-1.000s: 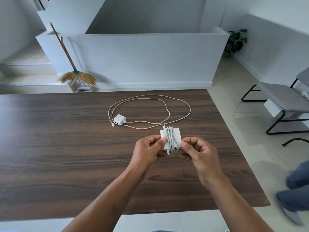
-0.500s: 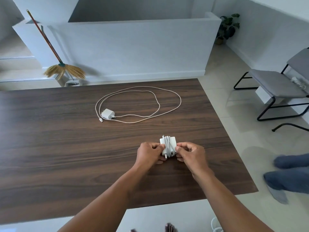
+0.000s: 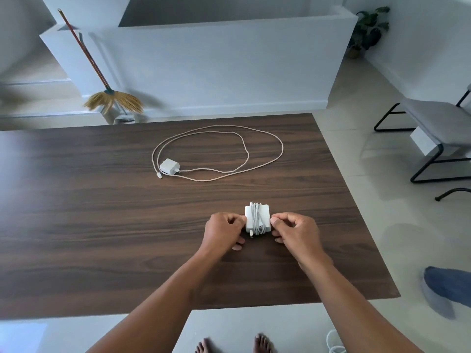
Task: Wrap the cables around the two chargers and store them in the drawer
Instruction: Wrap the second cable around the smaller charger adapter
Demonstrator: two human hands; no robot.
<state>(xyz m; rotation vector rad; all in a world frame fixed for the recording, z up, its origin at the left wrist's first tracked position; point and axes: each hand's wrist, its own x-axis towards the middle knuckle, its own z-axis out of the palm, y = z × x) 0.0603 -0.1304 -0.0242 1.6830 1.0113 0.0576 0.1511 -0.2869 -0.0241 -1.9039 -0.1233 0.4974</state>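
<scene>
You are pinching a wrapped charger (image 3: 257, 218) between your two hands on the dark wooden bench (image 3: 102, 225): your left hand (image 3: 224, 231) is clamping its left edge and your right hand (image 3: 295, 231) its right edge, likely steadying it so the coiled cable (image 3: 256, 217) is not springing loose. Well ahead of your left hand, the second charger (image 3: 169, 166) is lying unwrapped, its long cable (image 3: 254, 138) sprawling in loose loops. No drawer is showing, so nothing is being stored yet.
</scene>
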